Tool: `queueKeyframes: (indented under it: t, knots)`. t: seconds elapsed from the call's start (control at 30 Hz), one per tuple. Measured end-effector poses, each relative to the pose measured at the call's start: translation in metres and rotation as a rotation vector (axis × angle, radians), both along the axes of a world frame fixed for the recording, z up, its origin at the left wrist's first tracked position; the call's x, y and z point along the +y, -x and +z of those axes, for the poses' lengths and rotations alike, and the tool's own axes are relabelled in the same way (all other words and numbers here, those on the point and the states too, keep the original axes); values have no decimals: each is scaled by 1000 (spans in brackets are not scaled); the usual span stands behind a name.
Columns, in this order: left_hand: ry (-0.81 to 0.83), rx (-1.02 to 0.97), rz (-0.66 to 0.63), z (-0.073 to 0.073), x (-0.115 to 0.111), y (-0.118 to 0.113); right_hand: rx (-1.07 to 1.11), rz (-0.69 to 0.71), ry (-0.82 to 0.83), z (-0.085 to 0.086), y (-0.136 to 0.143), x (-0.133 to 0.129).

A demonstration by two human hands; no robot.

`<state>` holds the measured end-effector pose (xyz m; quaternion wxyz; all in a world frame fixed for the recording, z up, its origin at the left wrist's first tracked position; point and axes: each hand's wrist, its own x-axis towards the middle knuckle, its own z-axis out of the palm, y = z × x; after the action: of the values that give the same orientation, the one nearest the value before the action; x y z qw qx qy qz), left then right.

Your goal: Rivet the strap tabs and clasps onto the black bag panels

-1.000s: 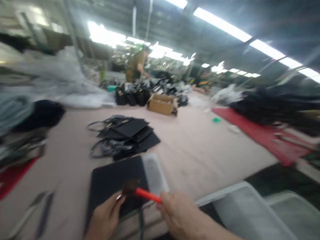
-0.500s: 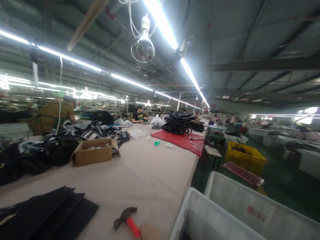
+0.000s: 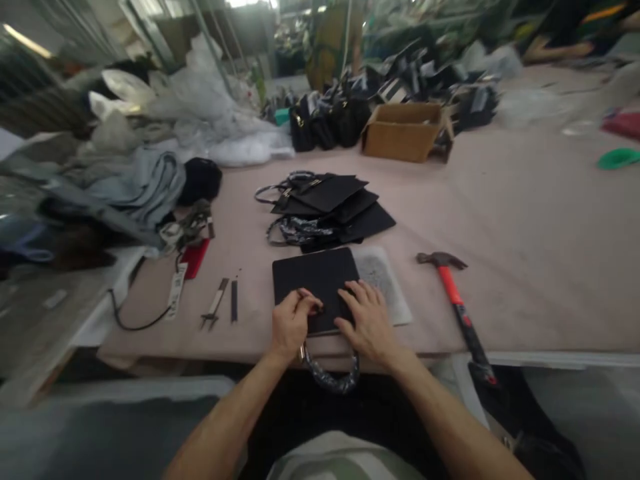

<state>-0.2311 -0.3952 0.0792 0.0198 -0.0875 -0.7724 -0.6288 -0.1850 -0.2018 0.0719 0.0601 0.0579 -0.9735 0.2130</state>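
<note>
A black bag panel (image 3: 314,272) lies flat at the table's front edge, partly over a pale speckled slab (image 3: 387,283). Its curved handle (image 3: 334,383), wrapped in clear plastic, hangs over the edge towards me. My left hand (image 3: 291,325) is closed in a pinch just above the panel's lower middle; whatever is between its fingertips is too small to name. Spread out, the fingers of my right hand (image 3: 369,320) lie on the panel's right side, holding nothing. To the right, a claw hammer (image 3: 453,293) with a red and black handle rests on the table.
Behind the panel is a stack of black bag panels (image 3: 335,200) with handles. A cardboard box (image 3: 403,133) stands farther back near dark bags (image 3: 325,123). Slim tools (image 3: 216,301) lie left, below heaped grey material (image 3: 145,187). Another person's arm (image 3: 557,50) shows at the far right.
My view has swung left and down from the hall to the table before me. The hammer, earlier with a hand at its handle, now lies untouched; both hands are at the black panel.
</note>
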Motion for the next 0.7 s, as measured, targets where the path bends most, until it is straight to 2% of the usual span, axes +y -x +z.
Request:
queueKeyframes:
  t: [0.07,0.13,0.2,0.27,0.33,0.4,0.43,0.5,0.6,0.7]
  knots:
    - [-185,-109,170,6,-6,18,15,18,-21,-3,2,1]
    - [-180,-95,248,15,-20,36,26,24,-39,-2,0,1]
    - [2,-49,300,21,-43,50,33,19,-51,0,-1,1]
    - [253,-23,359,20,-69,59,40,13,-59,1,-1,0]
    - [521,-11,390,13,-89,63,49,14,-63,-1,0,-1]
    - [734,19,387,2,-99,63,70,1,-65,-4,0,-1]
    - [793,45,378,-3,-99,61,85,-14,-67,-5,1,-1]
    - [799,96,359,-13,-93,53,114,-43,-78,-9,2,1]
    - [658,99,339,-20,-71,30,163,-30,-72,-9,3,3]
    - [462,21,320,-18,-44,3,242,44,21,-9,2,3]
